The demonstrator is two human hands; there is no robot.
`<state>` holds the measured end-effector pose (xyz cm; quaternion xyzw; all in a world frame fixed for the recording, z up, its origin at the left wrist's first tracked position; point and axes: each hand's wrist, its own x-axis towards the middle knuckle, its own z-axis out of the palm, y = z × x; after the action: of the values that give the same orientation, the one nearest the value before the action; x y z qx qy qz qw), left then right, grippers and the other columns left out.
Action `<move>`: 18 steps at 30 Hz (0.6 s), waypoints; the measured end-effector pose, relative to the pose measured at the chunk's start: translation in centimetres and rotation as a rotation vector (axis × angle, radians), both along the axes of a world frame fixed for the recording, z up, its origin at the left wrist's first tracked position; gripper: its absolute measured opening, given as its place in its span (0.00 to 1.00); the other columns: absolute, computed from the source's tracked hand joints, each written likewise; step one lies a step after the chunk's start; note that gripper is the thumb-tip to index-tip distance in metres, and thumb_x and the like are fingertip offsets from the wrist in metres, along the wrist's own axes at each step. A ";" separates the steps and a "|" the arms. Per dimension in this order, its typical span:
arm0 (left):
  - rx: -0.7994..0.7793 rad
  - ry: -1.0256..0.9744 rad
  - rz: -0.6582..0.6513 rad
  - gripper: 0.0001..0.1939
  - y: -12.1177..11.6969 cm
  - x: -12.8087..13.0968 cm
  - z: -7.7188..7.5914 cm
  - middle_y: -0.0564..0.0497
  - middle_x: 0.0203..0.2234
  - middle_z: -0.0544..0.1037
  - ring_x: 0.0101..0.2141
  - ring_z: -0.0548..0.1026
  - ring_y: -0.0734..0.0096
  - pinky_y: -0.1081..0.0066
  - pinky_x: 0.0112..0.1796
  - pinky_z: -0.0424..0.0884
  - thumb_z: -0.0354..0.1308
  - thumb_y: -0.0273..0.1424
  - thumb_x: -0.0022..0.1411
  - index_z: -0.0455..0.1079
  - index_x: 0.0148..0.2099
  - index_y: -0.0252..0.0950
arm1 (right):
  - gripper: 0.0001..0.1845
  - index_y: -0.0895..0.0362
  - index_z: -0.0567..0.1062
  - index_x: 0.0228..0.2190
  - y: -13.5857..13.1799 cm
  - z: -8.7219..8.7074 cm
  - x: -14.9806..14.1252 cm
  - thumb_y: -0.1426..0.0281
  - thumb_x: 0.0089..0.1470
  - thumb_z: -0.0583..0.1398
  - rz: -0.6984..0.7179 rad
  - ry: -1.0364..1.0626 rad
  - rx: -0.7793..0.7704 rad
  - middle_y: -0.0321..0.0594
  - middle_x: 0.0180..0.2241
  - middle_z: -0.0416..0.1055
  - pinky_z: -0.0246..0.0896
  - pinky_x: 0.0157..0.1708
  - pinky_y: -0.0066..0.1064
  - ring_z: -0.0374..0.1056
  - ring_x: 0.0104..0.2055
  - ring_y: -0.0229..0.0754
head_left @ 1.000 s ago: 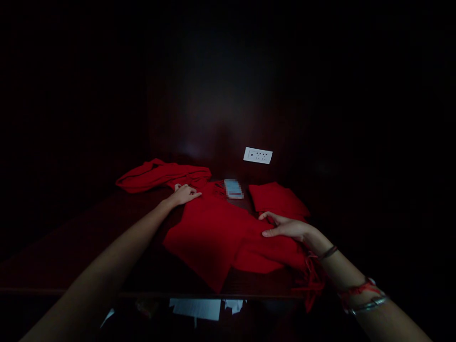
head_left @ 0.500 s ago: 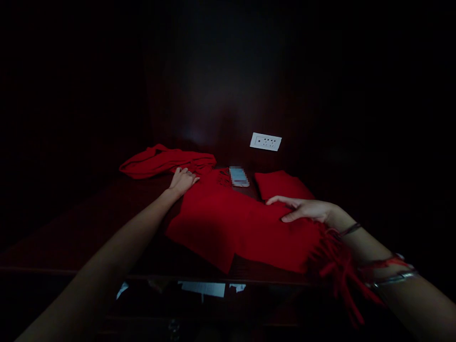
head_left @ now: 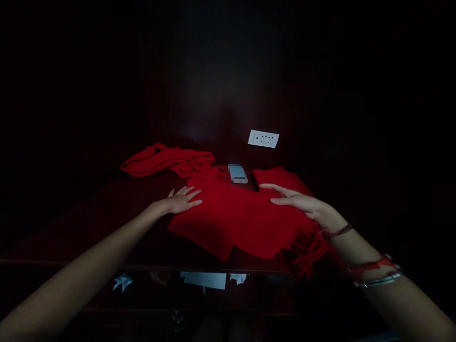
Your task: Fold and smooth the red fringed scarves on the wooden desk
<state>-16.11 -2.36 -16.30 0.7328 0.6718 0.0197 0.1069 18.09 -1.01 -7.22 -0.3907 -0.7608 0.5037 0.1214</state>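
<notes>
A red fringed scarf (head_left: 231,209) lies spread across the dark wooden table, with one fringed end at the right near the front edge. My left hand (head_left: 181,200) rests on its left edge, fingers spread. On the right part of the scarf lies my right hand (head_left: 302,202), its thumb and index finger stretched out and apart; its other fingers are partly hidden. Close behind that hand is a folded red cloth (head_left: 280,176). Farther back on the left sits a bunched red cloth (head_left: 162,161), touching or close to the scarf.
A phone (head_left: 237,174) with a blurred screen lies behind the scarf. A white socket plate (head_left: 263,138) is on the dark back wall. Below the tabletop, an open shelf holds papers (head_left: 208,280) and a crumpled light piece (head_left: 123,282). The surroundings are very dark.
My left hand has come nearer along the scarf's left edge and spread its fingers. The scarf's right end and fringe have shifted left and back, with my right hand moving slightly left.
</notes>
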 end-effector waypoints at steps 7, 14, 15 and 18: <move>0.037 -0.024 0.011 0.30 1.2 -0.3 0.4 0.50 0.58 0.41 0.56 0.40 0.60 0.50 0.49 0.41 0.30 0.47 0.56 0.41 0.59 0.43 | 0.44 0.57 0.50 0.53 0.8 -1.3 1.3 0.72 0.35 0.61 -0.010 -0.348 0.046 0.46 0.53 0.51 0.50 0.50 0.35 0.52 0.52 0.47; -0.038 -0.027 -0.025 0.32 0.6 -1.1 0.7 0.54 0.58 0.38 0.56 0.38 0.59 0.48 0.49 0.36 0.29 0.51 0.54 0.40 0.59 0.45 | 0.45 0.46 0.35 0.54 -1.9 1.8 4.2 0.72 0.43 0.56 0.100 0.099 -0.129 0.37 0.54 0.51 0.54 0.47 0.36 0.56 0.50 0.41; -0.050 -0.016 -0.016 0.32 0.6 -1.1 0.8 0.55 0.58 0.37 0.56 0.37 0.59 0.47 0.49 0.35 0.30 0.51 0.54 0.39 0.59 0.45 | 0.44 0.45 0.34 0.54 -2.0 2.1 4.7 0.72 0.44 0.55 0.065 0.112 -0.110 0.37 0.53 0.53 0.56 0.46 0.35 0.58 0.49 0.41; -0.060 0.004 0.016 0.32 0.9 -0.8 0.7 0.55 0.58 0.36 0.56 0.37 0.57 0.46 0.49 0.36 0.30 0.50 0.54 0.37 0.59 0.45 | 0.40 0.45 0.36 0.55 -1.5 2.0 5.4 0.71 0.45 0.54 -0.010 0.028 -0.024 0.38 0.51 0.56 0.57 0.45 0.32 0.59 0.48 0.40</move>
<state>-16.95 -1.47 -15.57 0.7238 0.6781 -0.0011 0.1276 23.45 -2.55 -5.24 -0.3889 -0.7509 0.5177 0.1298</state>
